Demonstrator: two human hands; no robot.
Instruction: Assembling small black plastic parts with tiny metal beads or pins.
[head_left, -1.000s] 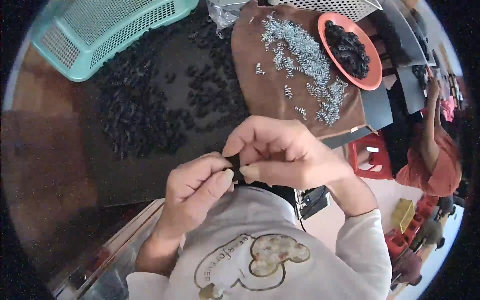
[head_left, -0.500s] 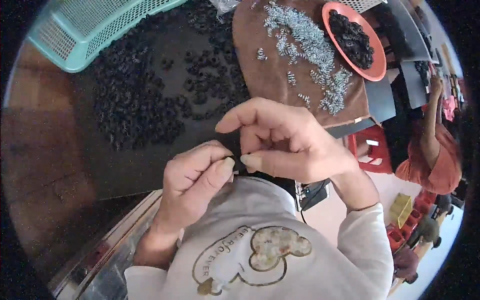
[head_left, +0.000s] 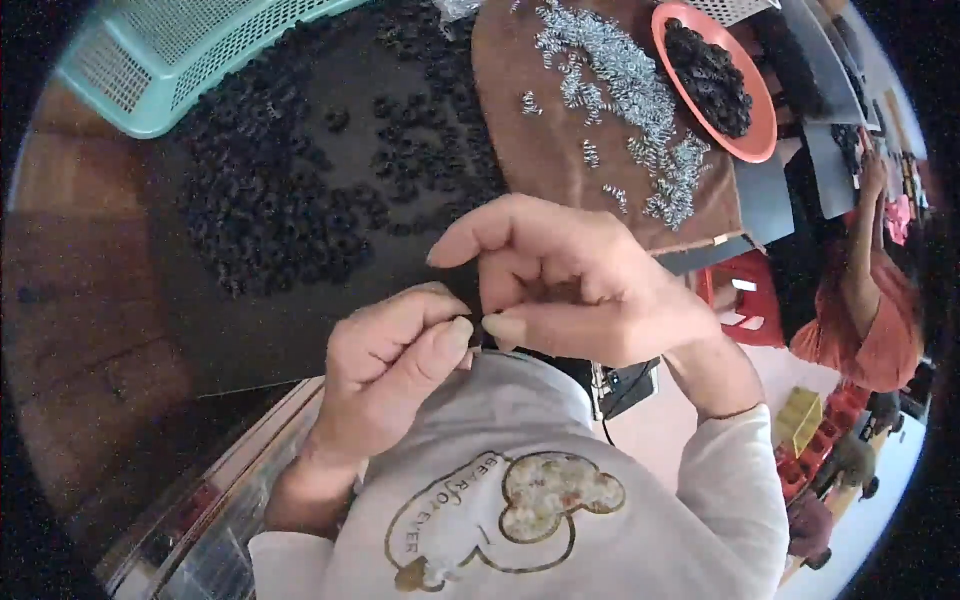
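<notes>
In front of my body, close above the table's near edge, both hands meet at the fingertips. My left hand (head_left: 395, 365) is closed in a pinch, thumb against index finger, on a small black part (head_left: 474, 322) that is mostly covered by the fingertips. My right hand (head_left: 590, 285) comes in from the other side with its thumb tip beside that part. Its index finger arches free, while the other fingers curl in behind the thumb; whatever they hold is hidden. Beyond my hands lie a spread of small black ring-like parts (head_left: 275, 220) and a heap of metal springs (head_left: 625, 85).
The springs rest on a brown cloth (head_left: 535, 150). An orange-red dish (head_left: 755, 140) of black parts stands at its right, a green plastic basket (head_left: 150, 115) at far left. To the right are a red crate (head_left: 745, 300) and a person in an orange-red top (head_left: 870, 320).
Both hands keep almost the same pose, with only slight finger movement at the small black part. The table and its contents sit marginally shifted in the view.
</notes>
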